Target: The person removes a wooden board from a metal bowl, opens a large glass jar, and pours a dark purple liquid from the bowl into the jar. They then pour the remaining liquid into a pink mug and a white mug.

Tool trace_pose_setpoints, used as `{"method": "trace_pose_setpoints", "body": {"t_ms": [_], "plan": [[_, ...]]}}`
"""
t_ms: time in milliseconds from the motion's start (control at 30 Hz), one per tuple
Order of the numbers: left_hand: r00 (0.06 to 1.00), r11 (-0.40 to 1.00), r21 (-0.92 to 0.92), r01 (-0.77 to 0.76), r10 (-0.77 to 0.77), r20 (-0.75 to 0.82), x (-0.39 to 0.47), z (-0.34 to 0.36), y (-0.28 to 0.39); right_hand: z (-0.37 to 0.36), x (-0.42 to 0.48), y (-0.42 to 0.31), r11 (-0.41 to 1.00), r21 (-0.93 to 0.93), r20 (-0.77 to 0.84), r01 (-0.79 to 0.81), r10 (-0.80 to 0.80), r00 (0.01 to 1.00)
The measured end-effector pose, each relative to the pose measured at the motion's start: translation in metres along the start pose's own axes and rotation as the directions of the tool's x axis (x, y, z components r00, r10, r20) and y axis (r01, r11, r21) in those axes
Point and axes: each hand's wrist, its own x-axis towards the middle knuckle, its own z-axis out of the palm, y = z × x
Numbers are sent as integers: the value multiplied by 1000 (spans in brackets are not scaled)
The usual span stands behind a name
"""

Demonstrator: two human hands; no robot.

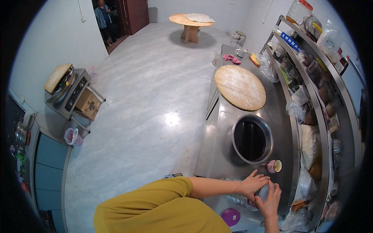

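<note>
Both of my hands are at the mouth of a large clear plastic jar (240, 200) on the steel counter. My left hand (253, 185) rests its fingers on the far edge of a translucent round lid (263, 192). My right hand (269, 201) curls its fingers and thumb around the near side of that lid. Whether the lid is seated on the jar I cannot tell. A purple round lid (230, 217) lies beside the jar. Just beyond my hands stand a pink mug (274, 166) with pale contents and a metal basin (237, 153) of dark liquid.
A floured round wooden board (240, 87) lies on the steel counter (217, 132) past the basin. Crowded metal shelves (295, 139) line the right side. A pink cloth (232, 59) and white mug (240, 52) are at the far end. A person (104, 21) stands in the doorway.
</note>
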Motion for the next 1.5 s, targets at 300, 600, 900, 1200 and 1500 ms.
{"method": "trace_pose_setpoints", "body": {"t_ms": [300,600,900,1200,1500], "plan": [[1000,1000,-8,3,-3,23,0,0,-1,-4,2,11,990,23,27,136,-136,990],[998,1000,12,9,-10,56,-1,-2,0,-9,5,19,964,-18,57,264,-263,963],[995,1000,20,14,-16,99,2,-9,2,-39,10,17,908,-91,148,408,-393,908],[996,1000,-2,-6,6,91,3,-7,1,15,-41,102,791,612,-373,-15,305,876],[996,1000,3,14,-14,83,3,-3,-4,218,-181,208,783,520,-280,-340,533,798]]}}
